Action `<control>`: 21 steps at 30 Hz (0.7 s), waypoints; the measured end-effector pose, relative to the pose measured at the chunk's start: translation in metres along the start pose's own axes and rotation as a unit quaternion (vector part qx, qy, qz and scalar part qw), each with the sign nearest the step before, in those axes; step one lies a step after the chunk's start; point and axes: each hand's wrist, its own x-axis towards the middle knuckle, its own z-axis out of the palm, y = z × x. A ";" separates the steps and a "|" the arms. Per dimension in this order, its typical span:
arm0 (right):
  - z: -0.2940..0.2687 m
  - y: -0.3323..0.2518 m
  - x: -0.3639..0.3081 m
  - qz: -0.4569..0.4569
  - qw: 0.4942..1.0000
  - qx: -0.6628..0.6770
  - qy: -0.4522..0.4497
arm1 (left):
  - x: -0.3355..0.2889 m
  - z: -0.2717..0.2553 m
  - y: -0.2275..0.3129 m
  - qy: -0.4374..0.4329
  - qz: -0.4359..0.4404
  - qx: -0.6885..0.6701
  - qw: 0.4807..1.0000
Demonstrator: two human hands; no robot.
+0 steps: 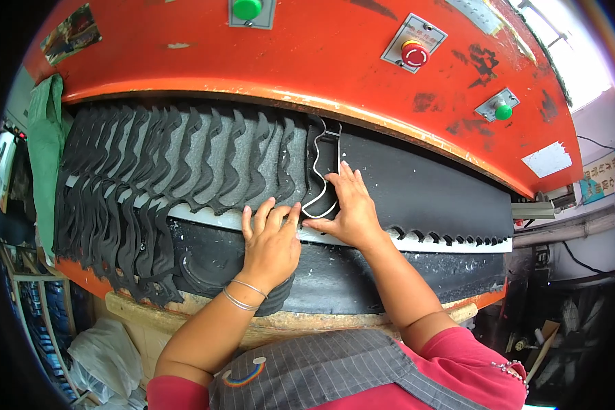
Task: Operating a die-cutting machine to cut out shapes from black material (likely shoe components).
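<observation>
Right hand (354,210) on wavy metal cutter (316,162) — black foam (417,188)

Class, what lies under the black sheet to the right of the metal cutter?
A white board shows along the near edge of the sheet. Farther back, the sheet hides whatever is underneath.

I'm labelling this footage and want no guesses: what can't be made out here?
In the head view:
- Far edge of the black sheet: hidden by the orange machine.
- Part of the metal die: covered by the right hand.
- Left palm: hidden behind the back of the left hand.
- Grey apron: cut off by the lower edge.
</observation>
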 end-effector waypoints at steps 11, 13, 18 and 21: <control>-0.147 0.027 0.002 -0.030 0.900 0.101 0.423 | 0.056 -0.091 -0.003 0.204 -0.025 -0.136 0.969; -0.202 0.037 0.019 -0.010 0.826 0.052 0.562 | 0.089 -0.121 0.000 0.290 0.004 -0.184 0.939; -0.264 0.083 0.052 0.030 0.730 -0.183 0.658 | 0.145 -0.163 0.010 0.508 0.183 -0.009 0.842; -0.263 0.092 0.072 0.038 0.708 -0.196 0.678 | 0.174 -0.176 -0.007 0.374 0.142 0.082 0.913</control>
